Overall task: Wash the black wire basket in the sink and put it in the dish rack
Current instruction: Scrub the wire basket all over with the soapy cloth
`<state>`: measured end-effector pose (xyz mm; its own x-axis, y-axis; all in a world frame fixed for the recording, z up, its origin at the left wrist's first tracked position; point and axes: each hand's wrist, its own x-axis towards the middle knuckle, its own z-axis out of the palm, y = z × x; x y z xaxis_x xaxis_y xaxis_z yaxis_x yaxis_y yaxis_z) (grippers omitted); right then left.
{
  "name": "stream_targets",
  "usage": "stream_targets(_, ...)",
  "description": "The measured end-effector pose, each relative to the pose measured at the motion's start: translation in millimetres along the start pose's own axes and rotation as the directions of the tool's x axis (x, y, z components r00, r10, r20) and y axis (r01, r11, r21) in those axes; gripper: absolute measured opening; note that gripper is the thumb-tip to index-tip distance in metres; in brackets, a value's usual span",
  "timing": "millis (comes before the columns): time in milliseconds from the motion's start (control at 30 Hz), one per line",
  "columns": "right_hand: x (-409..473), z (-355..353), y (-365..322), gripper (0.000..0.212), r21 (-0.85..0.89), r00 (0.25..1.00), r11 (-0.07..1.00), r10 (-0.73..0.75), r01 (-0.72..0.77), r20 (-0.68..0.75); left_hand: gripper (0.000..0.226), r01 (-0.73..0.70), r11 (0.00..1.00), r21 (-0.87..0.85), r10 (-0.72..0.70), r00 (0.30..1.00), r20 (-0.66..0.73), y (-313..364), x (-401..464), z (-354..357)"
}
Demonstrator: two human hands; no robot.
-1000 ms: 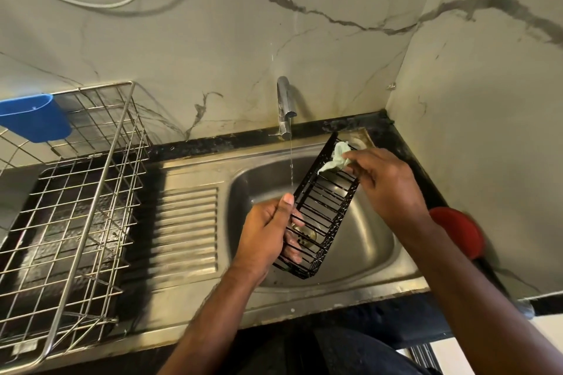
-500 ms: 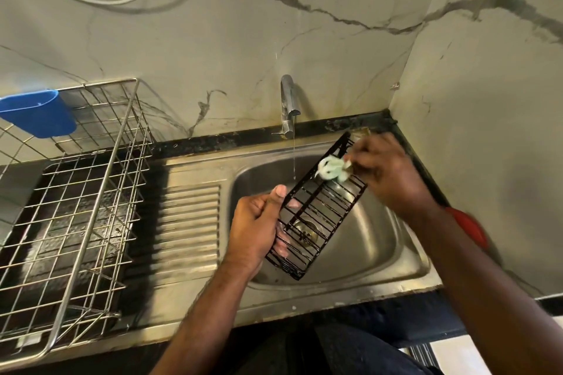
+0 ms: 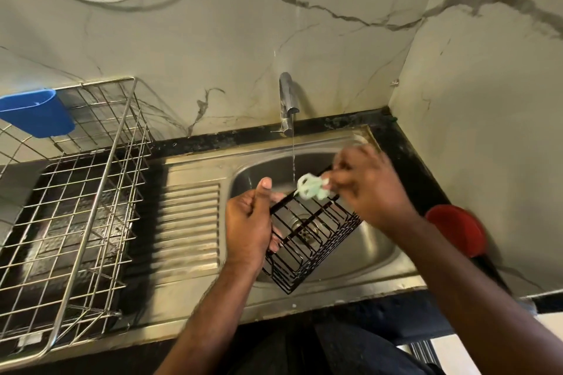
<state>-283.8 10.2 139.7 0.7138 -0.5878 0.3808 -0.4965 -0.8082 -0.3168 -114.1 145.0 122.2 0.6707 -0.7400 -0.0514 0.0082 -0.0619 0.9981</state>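
A: Black wire basket [image 3: 307,231], oblong and open-topped, is where, exactly?

B: Working left to right: a steel wire dish rack [image 3: 76,192] stands at the left end of the bench with a blue plastic cup [image 3: 36,113] hooked on its far rim. I can't see any dishes in the rack. Next comes the ribbed steel drainboard [image 3: 189,222], then the round stainless sink [image 3: 377,240]. The basket is held tilted over the sink bowl, above the drain, not resting on anything.

A: Why tilted?

B: My guess is to bring its upper edge toward the thin stream from the chrome tap [image 3: 286,100] and let water fall through the wires. The basket holds nothing.

A: And the hands?

B: The left hand [image 3: 249,222] has a closed grip on the basket's near-left edge, thumb raised. The right hand [image 3: 368,183], blurred, pinches a pale green scrubbing cloth [image 3: 310,187] against the basket's top rim. A red round object [image 3: 454,228] sits right of the sink.
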Motion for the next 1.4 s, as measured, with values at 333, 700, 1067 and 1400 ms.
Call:
stream_targets(333,-8.0,-8.1,-45.8,0.023,0.236,0.98,0.965,-0.152,0.119,0.128,0.051,0.018,0.983,-0.184,-0.053,0.981,-0.185,5.8,4.0,0.9)
stream_targets(700,1.3,-17.5,44.1,0.024,-0.024,0.968,0.975,0.216,-0.221,-0.129,0.042,0.059,0.968,-0.243,-0.111,0.972,-0.208,1.8,1.7,-6.7)
stream_targets(1067,2.7,-18.4,17.5,0.021,0.026,0.998,1.0,-0.012,0.014,-0.059,0.036,0.057,0.972,-0.23,-0.109,0.969,-0.22,4.0,5.8,-8.8)
stream_targets(1400,7.3,-7.4,41.1,0.021,0.704,0.68,0.33,0.672,-0.629,0.293,0.03,0.112,0.929,-0.354,-0.197,0.956,-0.216,-4.9,11.1,-15.6)
